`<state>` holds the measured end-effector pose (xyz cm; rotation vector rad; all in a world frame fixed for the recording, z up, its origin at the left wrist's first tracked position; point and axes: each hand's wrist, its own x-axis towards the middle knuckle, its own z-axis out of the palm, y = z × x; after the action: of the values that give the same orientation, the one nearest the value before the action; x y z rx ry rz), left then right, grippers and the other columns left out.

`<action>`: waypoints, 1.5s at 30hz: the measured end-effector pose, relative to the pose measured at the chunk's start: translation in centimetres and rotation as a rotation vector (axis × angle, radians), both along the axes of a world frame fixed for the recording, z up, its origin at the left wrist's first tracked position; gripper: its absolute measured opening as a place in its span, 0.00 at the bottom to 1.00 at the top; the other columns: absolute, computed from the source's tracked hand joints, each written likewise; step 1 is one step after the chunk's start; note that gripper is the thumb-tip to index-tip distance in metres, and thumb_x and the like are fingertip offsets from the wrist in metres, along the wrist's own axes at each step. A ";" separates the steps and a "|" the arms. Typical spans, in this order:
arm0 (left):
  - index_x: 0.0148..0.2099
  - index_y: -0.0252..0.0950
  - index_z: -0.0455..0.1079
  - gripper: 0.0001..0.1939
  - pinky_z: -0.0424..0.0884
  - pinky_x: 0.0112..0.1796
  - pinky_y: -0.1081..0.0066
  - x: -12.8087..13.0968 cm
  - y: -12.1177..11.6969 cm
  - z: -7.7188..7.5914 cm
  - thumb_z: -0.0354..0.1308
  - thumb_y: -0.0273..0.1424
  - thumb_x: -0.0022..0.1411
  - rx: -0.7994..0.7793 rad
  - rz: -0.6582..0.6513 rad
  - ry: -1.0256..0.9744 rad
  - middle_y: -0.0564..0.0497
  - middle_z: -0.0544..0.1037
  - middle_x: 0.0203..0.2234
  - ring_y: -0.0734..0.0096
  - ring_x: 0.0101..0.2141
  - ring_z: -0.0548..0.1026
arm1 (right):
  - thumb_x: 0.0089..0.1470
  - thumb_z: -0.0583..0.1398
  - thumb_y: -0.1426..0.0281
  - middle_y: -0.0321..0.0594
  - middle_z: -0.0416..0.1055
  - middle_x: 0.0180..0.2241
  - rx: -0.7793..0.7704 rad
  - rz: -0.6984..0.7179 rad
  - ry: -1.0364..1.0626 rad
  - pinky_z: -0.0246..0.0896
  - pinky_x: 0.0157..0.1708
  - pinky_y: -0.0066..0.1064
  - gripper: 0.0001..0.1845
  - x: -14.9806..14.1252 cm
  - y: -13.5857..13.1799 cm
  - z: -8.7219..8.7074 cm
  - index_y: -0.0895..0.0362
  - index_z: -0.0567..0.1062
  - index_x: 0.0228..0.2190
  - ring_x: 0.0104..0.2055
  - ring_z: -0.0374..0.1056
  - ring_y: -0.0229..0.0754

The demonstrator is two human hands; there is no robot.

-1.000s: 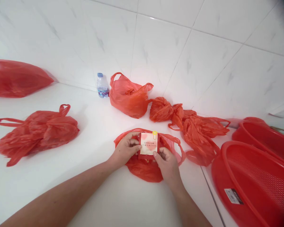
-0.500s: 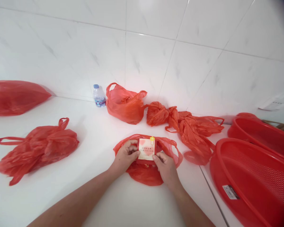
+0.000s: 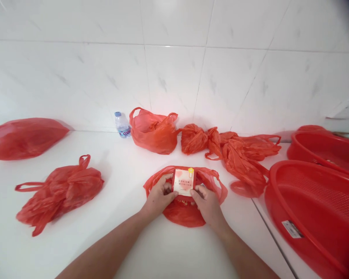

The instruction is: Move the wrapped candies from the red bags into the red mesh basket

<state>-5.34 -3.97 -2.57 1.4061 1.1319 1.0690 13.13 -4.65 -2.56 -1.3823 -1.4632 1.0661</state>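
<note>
A small pink and white card [image 3: 184, 182] with a yellow clip at its top edge stands over a flat red plastic bag [image 3: 182, 212] on the white counter. My left hand [image 3: 159, 197] pinches the card's left edge. My right hand [image 3: 207, 203] grips its lower right corner, fingers curled. Both hands rest on the bag, whose handles spread out to the right.
More red plastic bags lie around: one at the left [image 3: 61, 188], a large one at the far left [image 3: 25, 136], several along the wall [image 3: 154, 130]. A small water bottle [image 3: 121, 124] stands by the tiled wall. Two red plastic baskets [image 3: 317, 211] sit at the right.
The view has tilted and shifted, so more wall shows. My hands stay on the card over the bag, with hardly any change in grip.
</note>
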 end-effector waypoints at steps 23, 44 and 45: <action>0.63 0.45 0.56 0.35 0.66 0.30 0.67 -0.8 -0.5 -0.5 0.61 0.34 0.54 0.122 0.061 0.271 0.56 0.68 0.24 0.68 0.25 0.68 | 0.54 0.54 0.59 0.36 0.70 0.25 -0.032 0.024 0.034 0.61 0.28 0.35 0.12 -0.1 -0.1 -0.8 0.52 0.71 0.28 0.26 0.67 0.43; 0.65 0.41 0.48 0.39 0.64 0.28 0.71 -1.2 0.5 -1.3 0.60 0.34 0.55 0.082 0.035 0.183 0.60 0.66 0.21 0.72 0.23 0.67 | 0.50 0.55 0.70 0.30 0.68 0.19 0.060 0.162 0.009 0.55 0.25 0.28 0.06 0.1 0.6 -0.6 0.55 0.63 0.23 0.24 0.69 0.39; 0.65 0.41 0.49 0.39 0.64 0.28 0.71 -1.3 0.5 -1.4 0.60 0.34 0.55 0.084 0.031 0.177 0.60 0.66 0.21 0.72 0.23 0.67 | 0.50 0.56 0.70 0.30 0.68 0.19 0.062 0.159 0.012 0.55 0.25 0.28 0.06 0.1 0.7 -0.7 0.55 0.63 0.23 0.24 0.69 0.39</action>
<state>-6.61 -3.44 -4.00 1.5782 1.2511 1.0398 13.21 -3.90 -3.23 -1.2307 -1.6057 1.1161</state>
